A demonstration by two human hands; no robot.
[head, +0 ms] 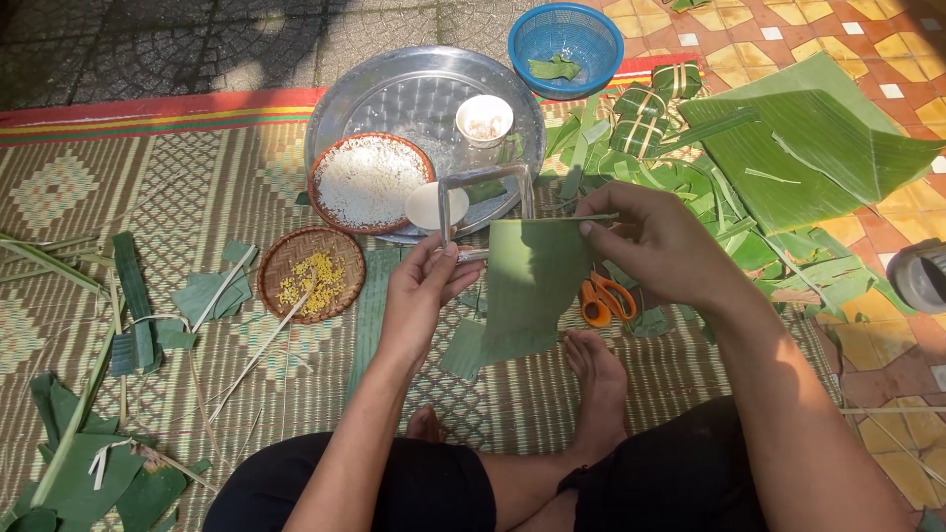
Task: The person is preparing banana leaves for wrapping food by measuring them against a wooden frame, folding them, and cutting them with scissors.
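A folded green leaf piece [527, 286] is held upright above the woven mat [118, 197], just in front of a square metal frame [485, 200] that rests partly on the round metal tray [414, 84]. The leaf's upper right edge is pinched by the right hand [658, 244], thumb and forefinger closed on it. The leaf's left edge is gripped by the left hand [426, 288], fingers curled around it. Orange-handled scissors [603, 299] lie beneath the leaf. On the tray are seen a rice basket [368, 182] and a white cup [484, 119]; beside it lies a small basket of yellow beans [311, 273]. Wrapped leaf parcels [645, 113] and large leaves [798, 148] lie to the right.
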